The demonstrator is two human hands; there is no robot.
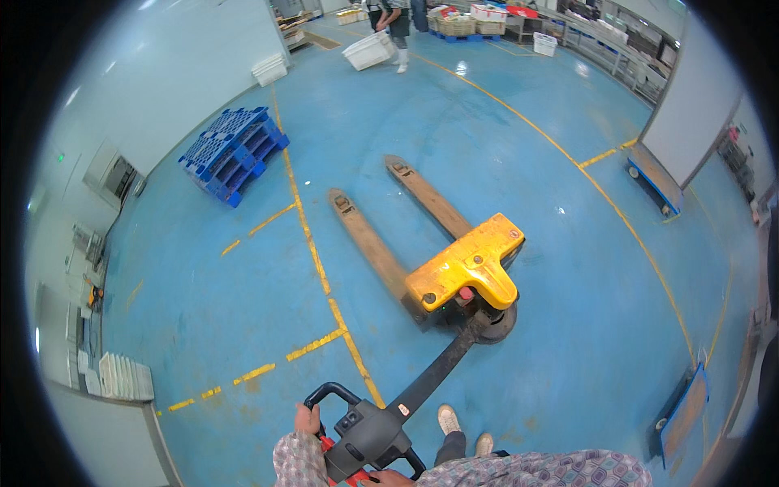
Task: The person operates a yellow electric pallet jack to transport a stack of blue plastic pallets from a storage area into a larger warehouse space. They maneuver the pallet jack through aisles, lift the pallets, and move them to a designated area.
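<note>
My left hand (307,419) is closed around the left loop of the black control handle (371,435) of an electric pallet truck. At the picture's bottom edge, my right hand (389,478) rests on the handle's near right side, by a red part; its fingers are partly cut off. A black tiller arm (439,372) runs up to the truck's scuffed yellow cover (468,259), which has a red button (465,293) on its near side. Two worn brown forks, a left one (371,243) and a right one (429,198), point away from me with no load on them.
Stacked blue plastic pallets (234,152) stand beyond the forks at left. Far ahead, a person (398,27) handles a white tub (369,51). Flat trolleys (654,182) (684,414) are at right. White crates (126,377) stand by the left wall. Yellow lines (310,243) cross the blue floor.
</note>
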